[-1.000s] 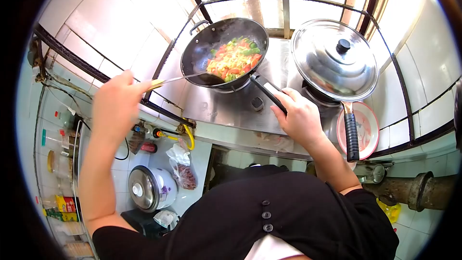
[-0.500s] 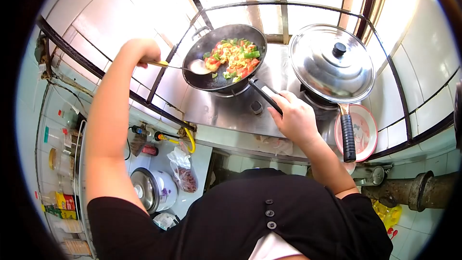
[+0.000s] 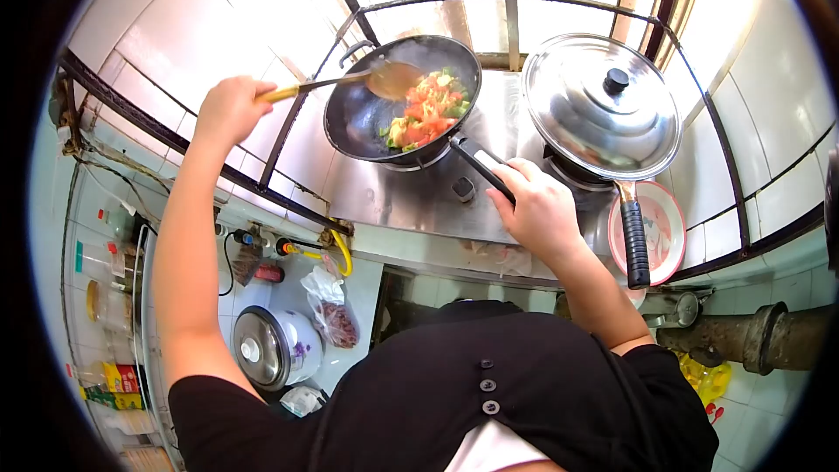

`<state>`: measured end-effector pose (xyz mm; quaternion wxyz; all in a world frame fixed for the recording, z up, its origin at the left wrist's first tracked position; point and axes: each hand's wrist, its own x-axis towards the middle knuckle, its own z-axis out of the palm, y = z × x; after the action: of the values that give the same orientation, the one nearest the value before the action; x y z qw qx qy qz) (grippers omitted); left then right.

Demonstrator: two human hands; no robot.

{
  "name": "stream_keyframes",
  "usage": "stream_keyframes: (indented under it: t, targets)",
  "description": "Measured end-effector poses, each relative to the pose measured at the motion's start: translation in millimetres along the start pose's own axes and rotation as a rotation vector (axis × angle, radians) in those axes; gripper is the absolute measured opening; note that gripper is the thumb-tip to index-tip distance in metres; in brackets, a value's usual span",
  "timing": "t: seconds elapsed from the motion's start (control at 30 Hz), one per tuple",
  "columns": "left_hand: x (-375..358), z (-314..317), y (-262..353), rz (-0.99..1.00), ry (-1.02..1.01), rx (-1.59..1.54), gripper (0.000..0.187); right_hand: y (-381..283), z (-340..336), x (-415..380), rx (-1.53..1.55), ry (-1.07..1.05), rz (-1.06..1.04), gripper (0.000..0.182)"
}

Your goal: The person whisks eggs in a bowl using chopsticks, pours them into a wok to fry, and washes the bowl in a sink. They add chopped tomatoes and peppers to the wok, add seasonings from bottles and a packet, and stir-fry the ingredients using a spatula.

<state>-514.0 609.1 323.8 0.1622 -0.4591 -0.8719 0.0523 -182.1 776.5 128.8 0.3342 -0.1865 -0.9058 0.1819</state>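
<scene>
My left hand (image 3: 232, 109) is closed around the yellow handle of a metal spatula (image 3: 393, 80). The spatula's broad head is over the left part of a black wok (image 3: 354, 118), slightly blurred. Chopped food (image 3: 428, 114), with red, yellow and green pieces that look like tomato, egg and green pepper, lies toward the wok's right side. My right hand (image 3: 535, 207) grips the wok's long black handle (image 3: 482, 164). The wok sits tilted on the left burner, and thin steam rises from it.
A lidded pan (image 3: 603, 114) with a black handle stands on the right burner. Beneath that handle is a red-rimmed bowl (image 3: 669, 240). A black metal rail (image 3: 516, 2) curves around the stove. Lower left are a rice cooker (image 3: 262, 345) and a plastic bag (image 3: 334, 315).
My left hand has moved down and slightly left, lifting the spatula's head up from the food. The food is gathered closer together toward the wok's right. My right hand stays on the wok handle.
</scene>
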Motion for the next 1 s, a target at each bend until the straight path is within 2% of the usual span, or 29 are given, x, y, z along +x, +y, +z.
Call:
stream_keyframes:
  t: [0.13, 0.23, 0.37, 0.5, 0.67, 0.77, 0.8, 0.87, 0.93, 1.0]
  targets:
    - [48, 25, -10, -0.138, -0.105, 0.062, 0.027, 0, 1, 0, -0.001, 0.024, -0.01, 0.032]
    - [65, 30, 15, -0.184, -0.301, -0.07, 0.026, -1, 1, -1, -0.014, 0.037, -0.007, 0.031]
    - [48, 38, 37, 0.096, -0.15, -0.203, 0.026, -3, 0, 0, -0.029, 0.024, -0.001, 0.03]
    - [-10, -9, 33, 0.394, 0.053, -0.117, 0.028, -2, 1, 0, -0.02, 0.021, -0.007, 0.03]
    - [-75, -70, 17, 0.362, 0.083, 0.091, 0.03, -3, 1, 0, -0.021, 0.035, -0.012, 0.029]
    - [-97, -93, 28, 0.287, 0.017, 0.054, 0.032, -2, 2, 0, -0.028, 0.035, -0.009, 0.029]
    - [-98, -88, 34, 0.299, 0.011, 0.035, 0.022, -2, 2, 0, -0.032, 0.035, -0.008, 0.029]
    - [-90, -59, 57, 0.227, 0.012, 0.091, 0.016, -2, 2, 1, -0.029, 0.031, -0.003, 0.03]
    - [-74, -25, 60, 0.152, 0.002, 0.119, 0.015, -3, 2, -1, -0.025, 0.026, -0.009, 0.03]
    - [-47, -17, 58, 0.065, -0.05, 0.177, 0.018, -2, 1, -1, -0.026, 0.032, -0.022, 0.03]
